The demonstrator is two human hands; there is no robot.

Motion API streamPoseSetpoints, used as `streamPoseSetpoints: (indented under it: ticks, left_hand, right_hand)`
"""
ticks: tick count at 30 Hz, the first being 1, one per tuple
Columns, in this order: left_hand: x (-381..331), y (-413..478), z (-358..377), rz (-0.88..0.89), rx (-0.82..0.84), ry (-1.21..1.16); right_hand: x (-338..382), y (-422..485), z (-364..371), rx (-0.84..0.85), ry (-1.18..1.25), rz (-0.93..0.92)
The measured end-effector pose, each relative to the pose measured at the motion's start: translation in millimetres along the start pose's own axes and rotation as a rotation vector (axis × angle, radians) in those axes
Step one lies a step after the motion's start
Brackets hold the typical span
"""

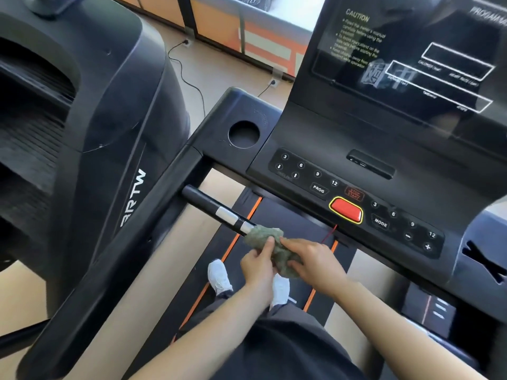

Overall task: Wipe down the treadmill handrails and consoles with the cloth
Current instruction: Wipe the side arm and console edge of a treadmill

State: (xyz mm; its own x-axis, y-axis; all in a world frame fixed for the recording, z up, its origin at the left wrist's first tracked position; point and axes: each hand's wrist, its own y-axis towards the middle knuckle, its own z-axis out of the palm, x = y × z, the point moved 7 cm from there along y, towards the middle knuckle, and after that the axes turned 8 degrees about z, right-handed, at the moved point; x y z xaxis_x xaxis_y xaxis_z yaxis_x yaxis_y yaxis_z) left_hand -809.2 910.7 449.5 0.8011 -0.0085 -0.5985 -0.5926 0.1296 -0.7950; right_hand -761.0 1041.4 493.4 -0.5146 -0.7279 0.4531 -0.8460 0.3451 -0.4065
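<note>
Cup holder (243, 134): contents cannot be told. Green cloth (277, 246) covers the handrail (219, 211) tip. Left hand (258, 267) and right hand (315, 264) both pinch it, fingers curled into the fabric.

This is a gym or fitness room. A treadmill console (356, 187) with speed and incline keys, a red stop button (346, 212) and a dark display (411, 64) fills 1 to 3 o'clock, with its running belt (288, 215) at 6. Another large black exercise machine (82, 133) stands at 9 o'clock. At 12, power cords (189, 83) cross the floor (227, 69) to sockets (273, 82).
</note>
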Motion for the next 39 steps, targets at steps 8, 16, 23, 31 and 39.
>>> streamPoseSetpoints:
  ticks: [8,16,23,31,39]
  left_hand:
    - [-66,48,-41,0.164,-0.239,-0.132]
    - [-125,89,-69,0.22,-0.326,-0.08]
    - [-143,96,-81,0.193,-0.39,-0.097]
    - [-143,87,-91,0.226,-0.264,-0.19]
    - [-155,91,-110,0.315,-0.47,-0.072]
  right_hand:
    - [59,54,8,0.052,0.001,-0.066]
    - [132,119,20,0.103,0.014,-0.12]
    - [152,146,25,0.14,0.056,-0.108]
    - [180,162,22,0.188,0.098,-0.134]
    - [164,154,23,0.109,0.15,-0.062]
